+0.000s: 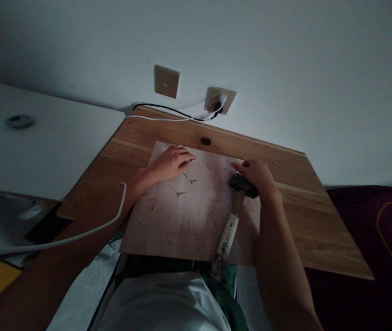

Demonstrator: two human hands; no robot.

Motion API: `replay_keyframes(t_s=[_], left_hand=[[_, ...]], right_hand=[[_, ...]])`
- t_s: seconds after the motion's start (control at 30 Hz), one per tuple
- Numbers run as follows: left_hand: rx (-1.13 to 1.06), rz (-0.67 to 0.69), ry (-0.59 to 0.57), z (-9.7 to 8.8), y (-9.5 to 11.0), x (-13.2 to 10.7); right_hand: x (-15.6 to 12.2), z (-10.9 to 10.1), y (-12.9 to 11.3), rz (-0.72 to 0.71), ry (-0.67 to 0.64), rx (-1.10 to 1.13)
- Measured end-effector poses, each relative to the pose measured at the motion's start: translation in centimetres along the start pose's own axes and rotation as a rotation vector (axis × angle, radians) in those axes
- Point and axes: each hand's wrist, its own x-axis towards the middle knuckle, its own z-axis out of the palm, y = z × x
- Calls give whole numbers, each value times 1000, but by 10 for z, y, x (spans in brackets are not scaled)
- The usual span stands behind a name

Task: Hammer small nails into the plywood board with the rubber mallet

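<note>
A thin, reddish-brown board (pixel 168 225) lies on the wooden desk, its front edge reaching over my lap. My left hand (pixel 173 161) rests at its far left part, fingers bent together around something small and dark that I cannot make out. Several small nails (pixel 181 194) lie loose on the board just below that hand. At the far right corner my right hand (pixel 256 174) is closed over the board's edge, thumb on top and other fingers mostly hidden. A hammer (pixel 228 236) lies on the board, its dark head against my right wrist and its worn white handle pointing towards me.
The wooden desk (pixel 320 230) stands against a wall with two sockets; black and white cables (pixel 168 119) run to the right socket (pixel 225 99). To the left is a white table (pixel 54 142) bearing a grey object (pixel 20 121). A white cable (pixel 95 228) crosses my left forearm.
</note>
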Motion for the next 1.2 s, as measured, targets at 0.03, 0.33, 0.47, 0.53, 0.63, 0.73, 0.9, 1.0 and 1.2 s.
replay_keyframes(t_s=[0.03,0.33,0.47,0.53,0.63,0.73,0.9,1.0,1.2], left_hand=[[2,-3,-2,0,1,0],[39,-3,-24,-2,2,1],[35,-12,-14,-1,2,0],[24,-14,-8,-1,2,0],[10,-4,-4,-1,2,0],[20,6,1,-1,1,0],[29,-21,35,0,1,-1],[45,-27,46,1,0,-1],[107,-85,87,2,0,-1]], right_hand=[[1,0,0,-8,-10,4],[3,2,7,-60,19,89],[0,-6,8,-71,63,156],[-3,-13,6,-96,66,212],[-10,-22,-2,-263,1,466],[-13,-26,-5,-386,22,715],[-6,-20,6,-227,230,755],[-1,-15,10,-180,313,758],[-4,-11,-1,-164,373,615]])
